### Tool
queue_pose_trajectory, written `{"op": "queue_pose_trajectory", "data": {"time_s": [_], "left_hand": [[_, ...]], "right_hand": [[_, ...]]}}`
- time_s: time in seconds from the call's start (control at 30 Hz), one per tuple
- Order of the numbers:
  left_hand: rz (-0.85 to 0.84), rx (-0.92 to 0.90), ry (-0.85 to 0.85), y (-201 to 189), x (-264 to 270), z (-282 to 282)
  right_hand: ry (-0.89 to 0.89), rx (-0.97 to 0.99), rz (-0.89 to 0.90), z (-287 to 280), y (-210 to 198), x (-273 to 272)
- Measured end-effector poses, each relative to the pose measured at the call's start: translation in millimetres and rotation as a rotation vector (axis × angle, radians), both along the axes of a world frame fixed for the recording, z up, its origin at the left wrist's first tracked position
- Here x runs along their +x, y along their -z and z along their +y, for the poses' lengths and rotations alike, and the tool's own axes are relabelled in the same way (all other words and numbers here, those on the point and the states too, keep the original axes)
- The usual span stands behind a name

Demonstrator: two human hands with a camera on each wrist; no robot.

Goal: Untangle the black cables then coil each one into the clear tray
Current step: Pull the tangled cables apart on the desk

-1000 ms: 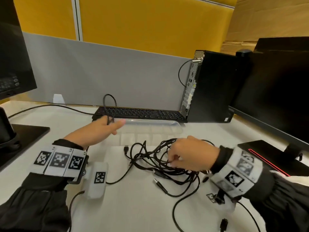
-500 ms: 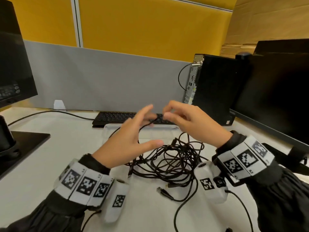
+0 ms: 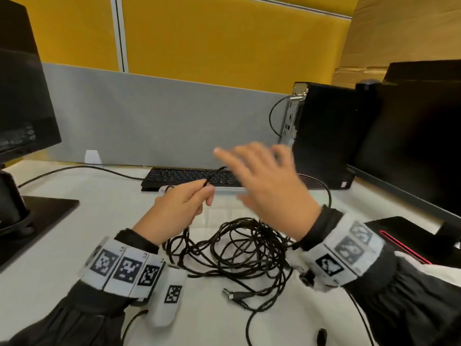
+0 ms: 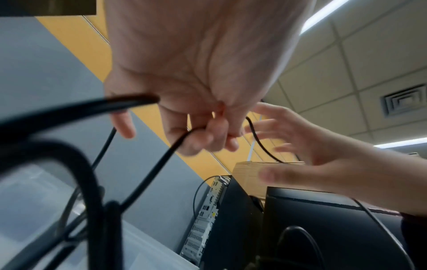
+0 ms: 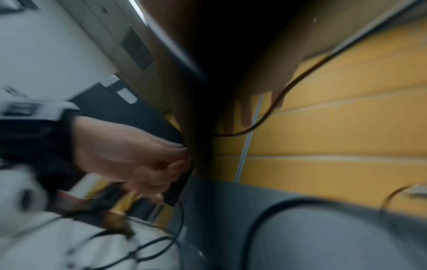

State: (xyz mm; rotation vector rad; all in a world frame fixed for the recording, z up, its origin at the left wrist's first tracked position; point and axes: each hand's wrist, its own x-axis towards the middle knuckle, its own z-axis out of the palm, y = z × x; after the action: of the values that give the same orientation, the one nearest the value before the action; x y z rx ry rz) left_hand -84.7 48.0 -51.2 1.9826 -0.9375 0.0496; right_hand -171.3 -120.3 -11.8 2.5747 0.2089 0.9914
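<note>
Above the cables (image 3: 239, 248), left hand (image 3: 174, 213) pinches one cable (image 3: 212, 176) in curled fingers; right hand (image 3: 269, 188) hovers alongside, fingers spread.

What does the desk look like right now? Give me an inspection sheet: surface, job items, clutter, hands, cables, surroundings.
Surface: white desk, partly covered by gear.
Job's things: black cables lie in one tangled heap in front of the person; clear tray sits beyond the heap, before the keyboard; what it holds cannot be told.
Clutter: keyboard, two monitor bases.
Hands: left hand pinches one strand lifted from the heap; right hand raised above the heap, fingers spread, blurred; a strand runs past its fingers, contact unclear.
Cables: a loose plug end lies near the desk's front edge; other cables run along the back of the desk and into the computer tower.
Surroundings: grey divider, yellow panels, monitors both sides.
</note>
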Motion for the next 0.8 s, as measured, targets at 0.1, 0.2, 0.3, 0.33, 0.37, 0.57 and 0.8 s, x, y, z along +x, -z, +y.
{"op": "queue_pose_trajectory", "data": {"time_s": [0.1, 0.2, 0.3, 0.33, 0.37, 0.57, 0.8], "left_hand": [[-0.01, -0.019, 0.001, 1.1, 2.2, 0.9], [0.059, 0.047, 0.053, 2.5, 7.7, 5.5], [0.149, 0.086, 0.103, 3.9, 14.0, 10.3], [0.169, 0.106, 0.103, 4.3, 15.7, 11.8], [0.178, 0.123, 0.103, 5.3, 17.7, 13.5], [0.081, 0.186, 0.041, 8.7, 23.5, 16.8], [-0.102, 0.141, 0.007, 0.7, -0.2, 4.8]], "right_hand": [[-0.047, 0.101, 0.298, 22.7, 7.2, 7.5], [-0.243, 0.467, 0.31, 8.6, -4.6, 16.0], [-0.413, 0.998, 0.016, -19.0, -27.7, 19.1], [-0.478, 1.261, -0.122, -28.2, -35.8, 19.0], [-0.532, 1.549, -0.269, -35.0, -44.1, 16.9], [-0.261, 1.458, -0.563, -61.5, -42.4, 13.6], [-0.006, 0.067, -0.063, 10.4, 11.6, 23.0]]}}
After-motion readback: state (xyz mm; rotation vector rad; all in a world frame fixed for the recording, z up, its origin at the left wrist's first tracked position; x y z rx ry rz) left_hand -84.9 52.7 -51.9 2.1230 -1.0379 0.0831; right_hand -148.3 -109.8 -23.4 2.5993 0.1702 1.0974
